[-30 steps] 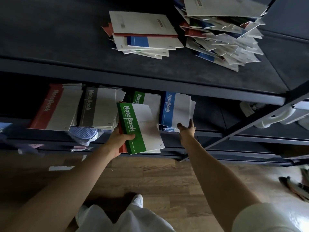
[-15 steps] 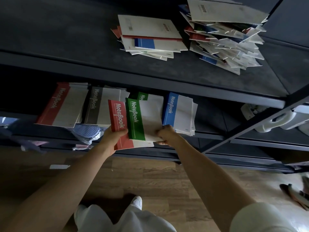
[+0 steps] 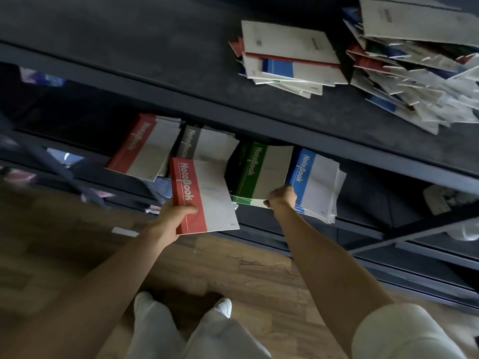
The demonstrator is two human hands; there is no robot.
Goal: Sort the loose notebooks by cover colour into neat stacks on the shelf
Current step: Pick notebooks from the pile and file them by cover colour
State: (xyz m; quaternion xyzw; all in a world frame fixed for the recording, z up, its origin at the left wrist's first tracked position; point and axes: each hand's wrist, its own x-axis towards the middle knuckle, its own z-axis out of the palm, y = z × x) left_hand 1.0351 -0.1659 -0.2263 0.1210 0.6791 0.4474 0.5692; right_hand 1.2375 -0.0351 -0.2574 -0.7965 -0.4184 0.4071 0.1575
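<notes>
Left grip [image 3: 173, 216] is holding a red notebook [image 3: 204, 195] by its spine, in the air before the lower shelf [image 3: 363, 221]. Right grip [image 3: 281, 199] is pinching the near edge of a green notebook [image 3: 261, 172] lying on its stack, between the grey stack [image 3: 207, 143] and blue stack [image 3: 316, 182]. Risk: the green one is overhanging the shelf lip; releasing early could let it slide off. The red one is crowding the grey stack; could knock it askew.

The green notebook [image 3: 261, 172], held a second ago on the red notebook [image 3: 204, 195] in the left hand [image 3: 172, 216], is now pinched by the right hand [image 3: 281, 198] and carried onto the green stack [image 3: 242, 200], at 2 o'clock of the red notebook, which alone is left gripped.
</notes>
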